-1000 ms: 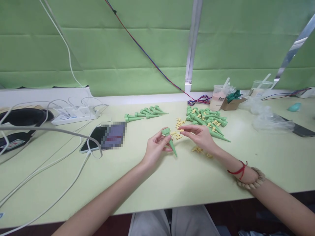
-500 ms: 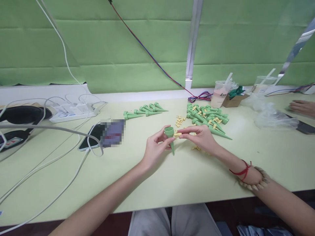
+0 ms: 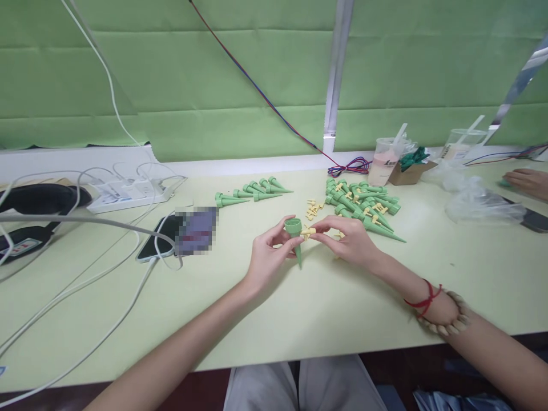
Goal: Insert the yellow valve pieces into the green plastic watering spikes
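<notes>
My left hand [image 3: 272, 245] is closed around a green plastic watering spike [image 3: 293, 228], held upright with its threaded open cup on top and its point down. A small yellow valve [image 3: 307, 232] is pinched between the thumb and fingers of my right hand [image 3: 349, 238], at the right side of the spike just under the cup. Whether the valve sits in the spike's side cannot be made out. Behind my right hand lies a heap of green spikes [image 3: 355, 200] with yellow valves among them. A small group of loose yellow valves [image 3: 314, 209] lies left of that heap.
More green spikes [image 3: 257, 188] lie in a row at the back. To the left are a phone [image 3: 160, 240], white cables and a power strip [image 3: 128, 194]. Drink cups [image 3: 382, 162], a small cardboard box [image 3: 409, 174], plastic bags [image 3: 482, 202] and another person's hand [image 3: 531, 181] are at the right.
My right fingers have shifted slightly on the yellow valve, showing more of it. The spike stays almost in place. At the far right, the other person's hand has moved a little.
</notes>
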The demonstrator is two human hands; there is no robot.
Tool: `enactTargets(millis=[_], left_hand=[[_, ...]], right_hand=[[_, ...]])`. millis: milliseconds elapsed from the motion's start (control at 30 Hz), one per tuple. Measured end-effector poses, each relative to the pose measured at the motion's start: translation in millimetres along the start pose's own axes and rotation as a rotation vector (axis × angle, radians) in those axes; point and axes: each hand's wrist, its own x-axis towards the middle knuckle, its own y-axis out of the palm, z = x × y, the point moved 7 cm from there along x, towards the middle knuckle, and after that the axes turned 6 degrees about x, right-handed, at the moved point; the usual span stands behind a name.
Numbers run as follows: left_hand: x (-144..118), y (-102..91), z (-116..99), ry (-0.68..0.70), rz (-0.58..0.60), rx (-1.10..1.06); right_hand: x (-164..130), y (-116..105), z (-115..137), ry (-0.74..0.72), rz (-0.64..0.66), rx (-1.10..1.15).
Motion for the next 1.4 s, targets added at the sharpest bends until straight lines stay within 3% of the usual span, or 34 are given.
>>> enactTargets(millis=[100, 233, 433, 533, 633, 767, 900, 1000, 1133, 1200, 1267, 1400], left_hand=[[-1.1, 0.6, -0.2, -0.019, 0.016, 0.005], [-3.2, 2.0, 0.5, -0.047, 0.032, -0.016], [-6.7, 4.5, -3.4, -0.035, 0.048, 0.012], [-6.1, 5.9, -2.0, -0.061, 0.064, -0.017], [-3.6, 5.3, 1.2, -0.091, 0.062, -0.067], [-2.1, 4.8, 3.0, -0.100, 0.063, -0.078], [-4.4, 6.4, 1.6, -0.092, 0.083, -0.053], [-6.0, 7.4, -0.5, -0.082, 0.115, -0.034], [-6.4, 6.8, -4.3, -0.045, 0.133, 0.019], [-5.8, 6.0, -5.5, -0.027, 0.122, 0.043], [-4.6, 5.2, -3.0, -0.052, 0.107, 0.012], [-1.3, 2.6, 3.8, -0.095, 0.080, -0.090]], right_hand=[[-0.4, 0.6, 1.4, 0.043, 0.009, 0.022], [-1.3, 11.6, -0.5, 0.196, 0.145, 0.190], [-4.9, 25.3, -6.7, 0.312, 0.252, 0.404], [-7.1, 27.4, -10.2, 0.342, 0.266, 0.397], [-4.1, 15.6, -7.4, 0.194, 0.150, 0.217], [-4.1, 2.3, 5.6, -0.156, 0.015, -0.050], [-6.0, 3.0, 12.4, -0.290, 0.050, -0.167], [-4.6, 10.9, 8.4, -0.132, 0.165, -0.046], [-11.1, 33.3, -7.6, 0.289, 0.291, 0.439], [-16.2, 43.9, -11.3, 0.425, 0.344, 0.613], [-15.7, 42.8, -12.2, 0.426, 0.335, 0.572], [-4.9, 17.7, -4.5, 0.147, 0.165, 0.220]])
